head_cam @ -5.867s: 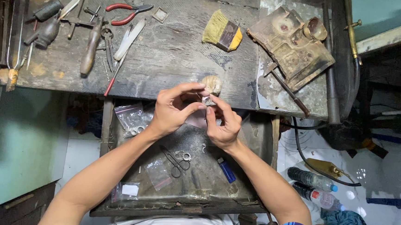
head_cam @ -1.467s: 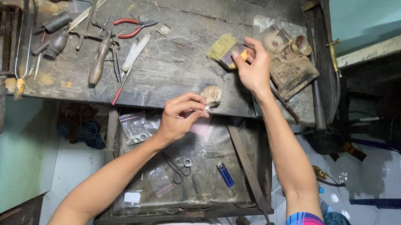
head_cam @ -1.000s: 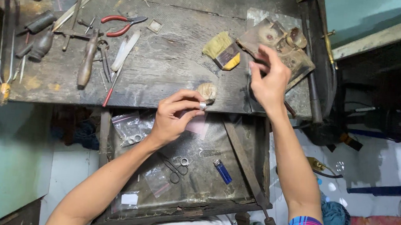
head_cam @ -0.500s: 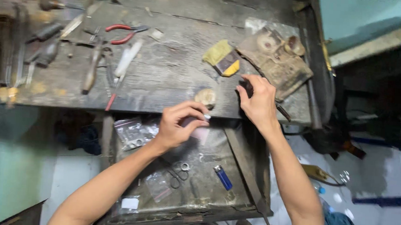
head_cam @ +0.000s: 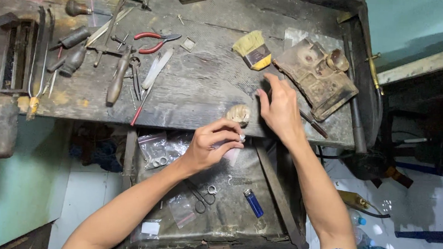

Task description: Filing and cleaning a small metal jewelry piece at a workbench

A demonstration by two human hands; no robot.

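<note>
— The ring [head_cam: 241,138], what does it look like?
— Tiny and silvery. It sits pinched in the left hand [head_cam: 211,145] fingertips, just above the open drawer [head_cam: 273,194].
— And the right hand [head_cam: 280,110]?
— It lies on the workbench [head_cam: 192,94], fingers loosely spread, holding nothing I can see.
</note>
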